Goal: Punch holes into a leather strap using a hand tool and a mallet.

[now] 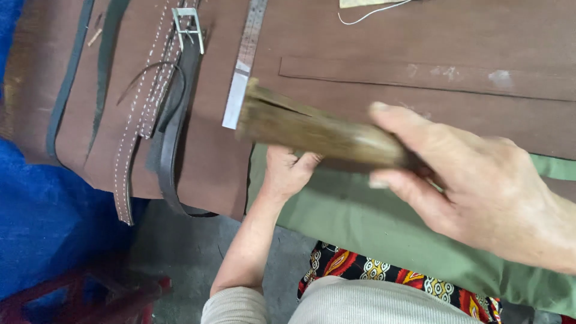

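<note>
Grip: my right hand (480, 180) wraps the wooden block (318, 129); I keep it firm.
Support: my left hand (288, 171), curled, pins the green cloth (360, 222) on the desk (420, 42).

A flat brown leather sheet (372, 48) fills the upper frame. On it at upper left lie a white-stitched brown leather strap (141, 114) and, to its right, a slim steel ruler (243, 72). A green cloth (384, 234) lies at lower right, under a blurred wooden block (312, 129).

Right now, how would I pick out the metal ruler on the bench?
Start at the brown leather sheet covering the bench. The metal ruler lies on it top centre, its lower end by the wooden block in the right hand. It alone is silvery and rigid; the stitched strap is leather.
</note>
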